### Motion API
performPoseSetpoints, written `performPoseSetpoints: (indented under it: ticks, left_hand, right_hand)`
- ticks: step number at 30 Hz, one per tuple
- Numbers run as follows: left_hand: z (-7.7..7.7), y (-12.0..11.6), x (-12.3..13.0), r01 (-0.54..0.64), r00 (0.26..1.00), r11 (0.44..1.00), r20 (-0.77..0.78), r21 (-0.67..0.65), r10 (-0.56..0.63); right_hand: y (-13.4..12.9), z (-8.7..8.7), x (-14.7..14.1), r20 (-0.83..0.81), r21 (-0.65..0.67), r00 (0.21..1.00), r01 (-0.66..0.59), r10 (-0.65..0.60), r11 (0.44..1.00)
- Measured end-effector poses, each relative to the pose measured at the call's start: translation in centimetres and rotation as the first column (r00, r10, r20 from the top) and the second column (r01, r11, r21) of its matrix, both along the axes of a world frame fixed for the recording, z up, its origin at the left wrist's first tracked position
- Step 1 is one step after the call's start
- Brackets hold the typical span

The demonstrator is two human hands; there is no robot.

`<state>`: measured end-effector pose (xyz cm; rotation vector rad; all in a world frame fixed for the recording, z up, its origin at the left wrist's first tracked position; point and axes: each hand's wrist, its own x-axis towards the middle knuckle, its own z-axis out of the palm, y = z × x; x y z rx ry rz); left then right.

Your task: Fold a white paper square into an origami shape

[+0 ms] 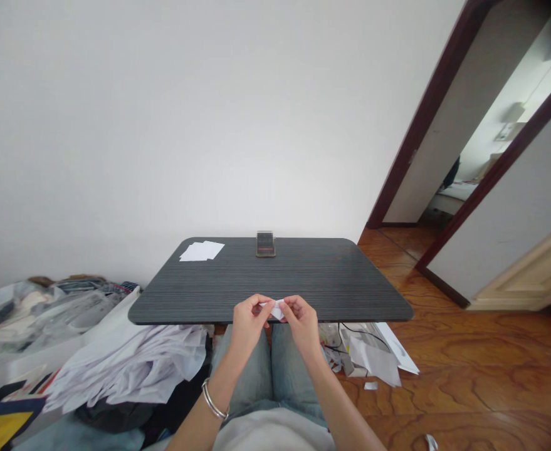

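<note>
Between my two hands is a small folded piece of white paper (278, 311), just above the near edge of the dark table (322, 275). My left hand (251, 314) pinches its left side between thumb and forefinger. On the other side, the thumb and fingers of my right hand (299, 314) close on the paper's right part. The fingertips cover much of it, so its full shape is hidden. A few loose sheets of white paper (202, 251) lie overlapping at the table's far left corner.
A phone (266, 244) leans upright at the table's back edge, by the white wall (237, 113). Piled clothes and white cloth (129, 363) fill the floor at left. Papers and a cable (373, 354) lie below the right side, on the wooden floor (482, 369). A doorway stands at right.
</note>
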<state>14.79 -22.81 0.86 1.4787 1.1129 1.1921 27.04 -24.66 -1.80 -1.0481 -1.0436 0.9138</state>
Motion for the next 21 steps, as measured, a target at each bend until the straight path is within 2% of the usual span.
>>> performPoseSetpoints:
  ticks: [11,16,18,21]
  left_hand:
    - [0.4,0.5,-0.4,0.104,0.994,0.995,-0.033,0.008,-0.103]
    - [0.7,0.6,-0.5,0.136,0.989,0.991,-0.052,0.011,-0.136]
    - [0.8,0.5,-0.3,0.127,0.992,0.992,0.013,-0.007,-0.127]
    - [0.9,0.1,0.1,0.098,0.976,0.993,0.204,-0.064,-0.083]
  right_hand:
    - [-0.2,1.1,0.7,-0.051,-0.026,0.992,-0.116,0.115,0.993]
    - [-0.1,1.2,1.0,-0.025,-0.052,0.992,-0.121,0.120,0.991]
    - [0.0,1.1,1.0,-0.011,-0.038,0.994,-0.108,0.108,0.993]
    - [-0.2,1.1,0.8,-0.002,0.003,0.998,-0.060,0.060,0.998]
